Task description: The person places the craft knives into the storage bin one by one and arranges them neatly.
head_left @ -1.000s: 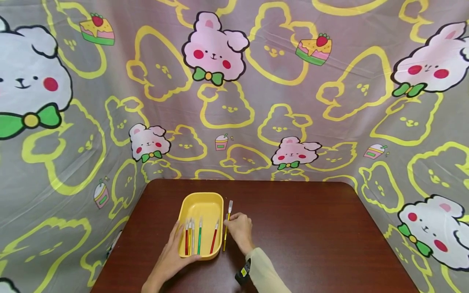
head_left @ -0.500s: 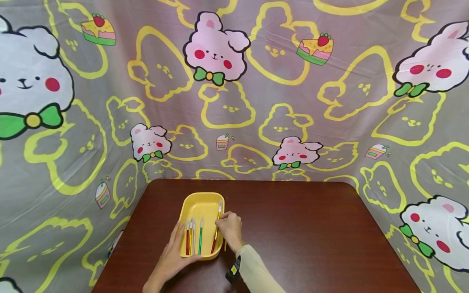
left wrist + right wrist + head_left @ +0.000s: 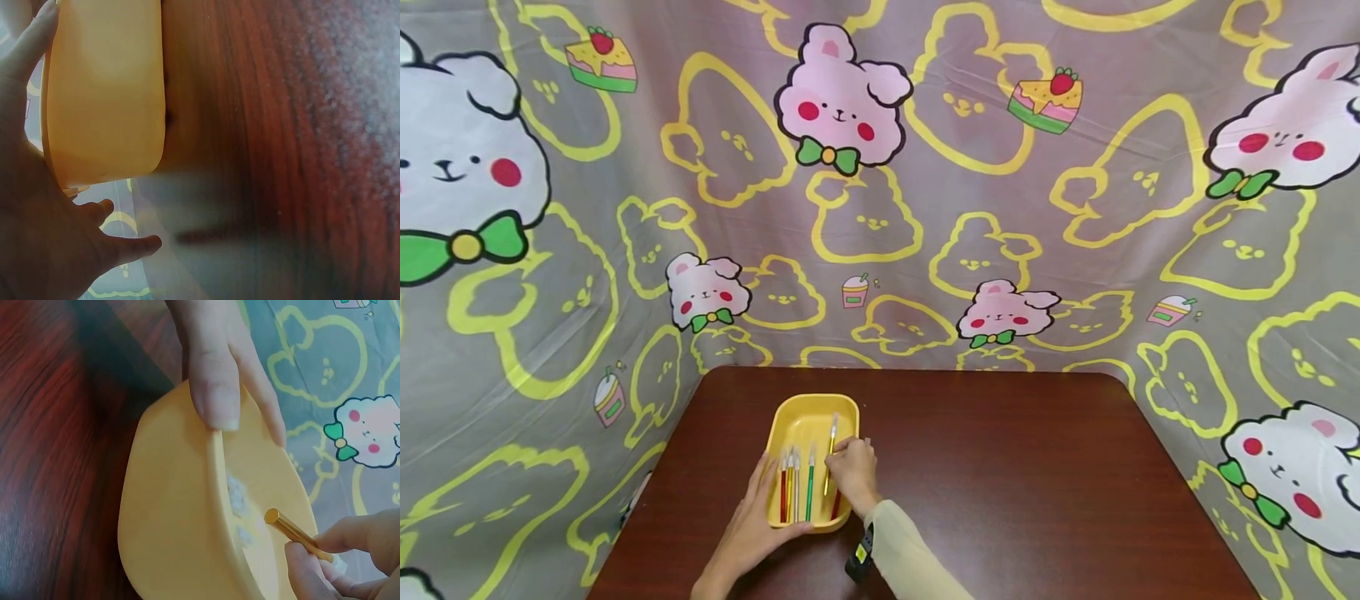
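A yellow plastic tray (image 3: 808, 421) lies on the table with several craft knives in it, their metallic handles red, gold, silver and green and their tips pale. My left hand (image 3: 752, 508) holds the tray's near left corner, thumb over the near rim and fingers along the left side. With thumb and fingertips, my right hand (image 3: 853, 471) pinches a gold craft knife (image 3: 831, 442) above the right part of the tray, tip pointing away. A red craft knife (image 3: 837, 504) beneath is partly hidden by the right hand. In the right wrist view, the gold handle's end shows over the tray.
The brown wooden table (image 3: 1015, 458) reaches to a patterned cloth (image 3: 880, 192) that hangs behind and on both sides. A green craft knife (image 3: 809, 492) lies mid-tray, apart from the group at its left.
My right hand has brought the gold craft knife from beside the tray, over the right rim and leftward above the tray's inside. The left hand keeps its place on the tray.
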`<state>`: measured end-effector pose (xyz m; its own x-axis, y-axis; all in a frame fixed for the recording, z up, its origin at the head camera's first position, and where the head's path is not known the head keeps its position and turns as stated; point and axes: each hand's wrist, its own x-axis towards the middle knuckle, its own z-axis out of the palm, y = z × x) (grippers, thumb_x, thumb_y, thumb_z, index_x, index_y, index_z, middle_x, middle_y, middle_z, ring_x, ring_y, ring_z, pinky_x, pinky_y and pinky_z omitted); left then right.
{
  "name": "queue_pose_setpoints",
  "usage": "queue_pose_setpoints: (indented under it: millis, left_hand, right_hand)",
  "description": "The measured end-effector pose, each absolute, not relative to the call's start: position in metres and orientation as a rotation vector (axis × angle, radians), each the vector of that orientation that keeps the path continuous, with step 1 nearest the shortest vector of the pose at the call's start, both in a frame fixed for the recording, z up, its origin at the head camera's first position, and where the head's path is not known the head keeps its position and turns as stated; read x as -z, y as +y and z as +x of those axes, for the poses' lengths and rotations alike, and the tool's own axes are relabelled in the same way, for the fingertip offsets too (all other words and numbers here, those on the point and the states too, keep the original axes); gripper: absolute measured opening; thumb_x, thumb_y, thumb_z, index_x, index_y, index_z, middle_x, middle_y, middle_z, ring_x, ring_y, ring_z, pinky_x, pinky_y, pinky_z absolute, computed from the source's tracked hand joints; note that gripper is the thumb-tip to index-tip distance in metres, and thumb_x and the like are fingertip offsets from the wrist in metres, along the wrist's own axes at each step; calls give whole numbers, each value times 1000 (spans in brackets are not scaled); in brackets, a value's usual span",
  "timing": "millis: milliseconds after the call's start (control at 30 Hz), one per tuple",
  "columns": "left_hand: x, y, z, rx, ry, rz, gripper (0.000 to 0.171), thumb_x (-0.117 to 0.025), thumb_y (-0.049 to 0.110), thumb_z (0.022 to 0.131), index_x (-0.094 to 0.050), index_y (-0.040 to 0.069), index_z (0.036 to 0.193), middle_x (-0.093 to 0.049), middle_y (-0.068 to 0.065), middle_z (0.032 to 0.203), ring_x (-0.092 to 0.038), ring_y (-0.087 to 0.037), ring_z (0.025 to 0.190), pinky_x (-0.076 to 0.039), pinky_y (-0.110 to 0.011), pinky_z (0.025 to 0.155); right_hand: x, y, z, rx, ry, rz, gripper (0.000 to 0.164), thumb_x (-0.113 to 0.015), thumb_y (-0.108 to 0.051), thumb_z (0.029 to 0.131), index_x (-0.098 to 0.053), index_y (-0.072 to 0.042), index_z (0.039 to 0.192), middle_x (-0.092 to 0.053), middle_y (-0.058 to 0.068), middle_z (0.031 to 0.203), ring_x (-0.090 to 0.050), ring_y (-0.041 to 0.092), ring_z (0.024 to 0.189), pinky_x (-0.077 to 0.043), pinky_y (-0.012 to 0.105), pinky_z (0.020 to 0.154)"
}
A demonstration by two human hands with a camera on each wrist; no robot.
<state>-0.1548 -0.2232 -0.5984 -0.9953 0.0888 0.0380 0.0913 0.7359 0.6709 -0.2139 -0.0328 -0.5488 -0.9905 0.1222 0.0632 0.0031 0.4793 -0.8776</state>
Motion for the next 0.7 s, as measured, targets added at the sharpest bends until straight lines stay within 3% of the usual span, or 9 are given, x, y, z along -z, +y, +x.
queue_pose_setpoints:
  millis: [367,600,700]
  left_hand:
    - [600,-223,-155,1125,-2909,-146,127,-90,62,75,-20,13,170,-11,-16,175,-43,-52,141,-37,-76,105]
    - [599,-222,-155,1139,-2925,-162,127,-89,63,77,-18,13,170,-8,-15,175,-40,-53,143,-37,-74,107]
    - [598,-223,-154,1123,-2920,-170,128,-90,60,76,-18,11,170,-9,-16,175,-40,-54,144,-37,-75,106]
  right_hand:
    - [553,-49,-210,-1601,-2626,-93,11,-82,5,84,-72,2,86,-70,5,71,-65,12,58,-53,25,52]
    - [565,-59,-213,-1453,-2676,-149,14,-87,0,79,-74,-4,79,-70,2,73,-63,14,66,-54,28,60]
    - [569,-64,-213,-1503,-2661,-142,15,-85,2,80,-72,-5,77,-68,3,71,-65,13,61,-54,27,56]
